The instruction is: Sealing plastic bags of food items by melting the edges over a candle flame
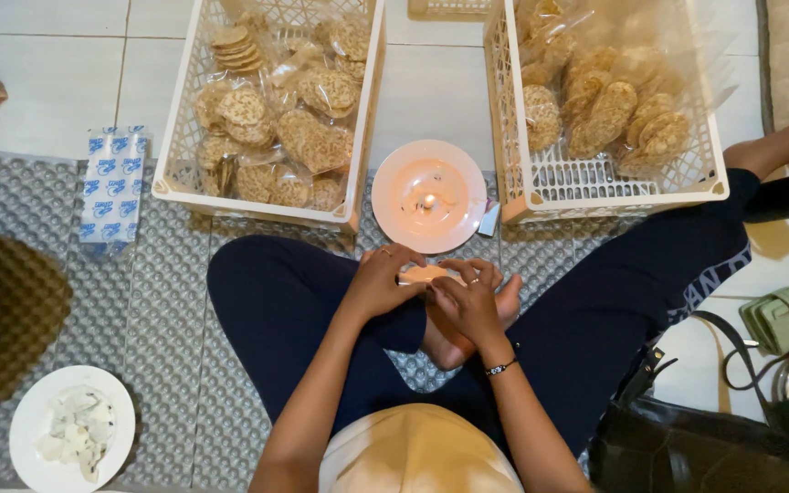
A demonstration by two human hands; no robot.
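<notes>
Hands at frame centre, our left hand [378, 283] and right hand [469, 299] with fingers pinched on a small pale packet [424, 273], just below a lit candle [428, 201] on a white plate [390, 187], cracker-filled baskets [175, 173] above.

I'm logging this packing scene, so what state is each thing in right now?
candle: lit, on a white plate
small pale packet: held by left hand and right hand
left crate: filled with bagged crackers
right crate: partly filled
green purse: closed
</notes>
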